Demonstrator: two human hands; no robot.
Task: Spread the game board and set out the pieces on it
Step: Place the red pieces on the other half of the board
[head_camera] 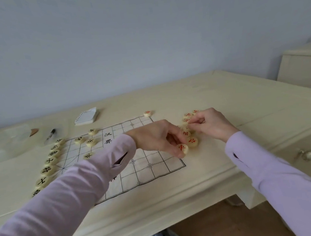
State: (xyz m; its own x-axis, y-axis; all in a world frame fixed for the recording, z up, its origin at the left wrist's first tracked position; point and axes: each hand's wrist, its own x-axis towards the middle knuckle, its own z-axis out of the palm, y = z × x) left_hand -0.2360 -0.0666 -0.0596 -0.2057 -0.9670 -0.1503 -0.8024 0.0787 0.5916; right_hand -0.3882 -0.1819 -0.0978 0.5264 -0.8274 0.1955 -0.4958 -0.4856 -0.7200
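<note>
Red piece (183,148) pinched in your left hand (156,137), board (152,168) just beneath.
Your right hand (211,123) curls into the pile (188,115) alongside; grip unclear.

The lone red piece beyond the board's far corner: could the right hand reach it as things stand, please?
Probably yes. The lone red piece lies on bare table with nothing between it and the right hand, though that hand is busy in the red cluster.

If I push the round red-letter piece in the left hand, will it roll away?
Probably not: the red-marked piece is a thick flat disc held face up, so it should slide. Stood on edge, it might roll. It looks solid, and the left hand just pinches it, so likely light.
</note>
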